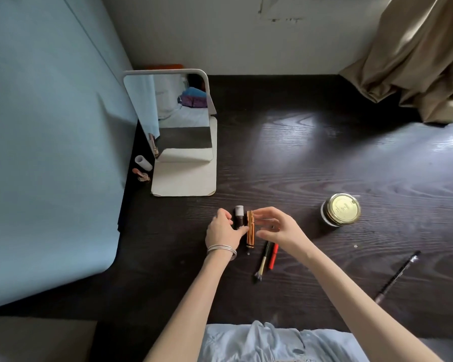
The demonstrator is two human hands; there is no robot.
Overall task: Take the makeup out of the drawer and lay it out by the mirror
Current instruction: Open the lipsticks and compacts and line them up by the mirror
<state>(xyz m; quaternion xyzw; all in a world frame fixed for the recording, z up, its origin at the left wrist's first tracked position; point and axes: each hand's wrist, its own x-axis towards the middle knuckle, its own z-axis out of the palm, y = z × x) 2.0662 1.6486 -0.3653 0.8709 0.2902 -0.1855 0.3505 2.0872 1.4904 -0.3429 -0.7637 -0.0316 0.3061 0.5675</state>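
Lining up makeup near the table's front edge, below the mirror: left hand touching the dark tube, right hand apparently pinching the gold lipstick. Brush, red pencil, jar already out; drawer unseen, remainder unknown.

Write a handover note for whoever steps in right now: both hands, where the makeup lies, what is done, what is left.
Left hand: fingers on the black tube with white label and touching the gold tube.
Right hand: fingertips at the gold tube's upper end, loosely curled; grip unclear.
Laid out in front of the mirror: both tubes, a small brush, a red pencil.
Off to the right: gold-lidded jar, dark pencil.
Left: line up the gold tube, bring the jar and dark pencil closer. The drawer is out of view.
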